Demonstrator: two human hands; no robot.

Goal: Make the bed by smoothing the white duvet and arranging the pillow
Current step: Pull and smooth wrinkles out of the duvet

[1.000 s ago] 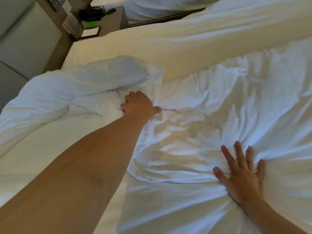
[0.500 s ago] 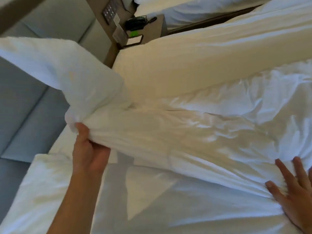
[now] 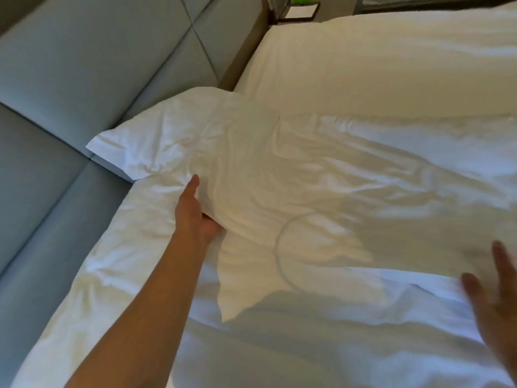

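The white duvet lies wrinkled across the bed, its top corner reaching the grey headboard. My left hand grips a fold of the duvet near the bed's left side, thumb on top and fingers tucked under the cloth. At the right edge my right hand is blurred, fingers spread, over the duvet's lower fold. A large cream pillow lies along the far side, touching the duvet's far edge.
A padded grey headboard runs along the left. A wooden bedside unit stands at the top behind the pillow. The white sheet shows below the folded duvet edge.
My left hand has swung the raised duvet corner down toward the headboard, where it now lies flat. My right hand has shifted to the right edge with its fingers spread.
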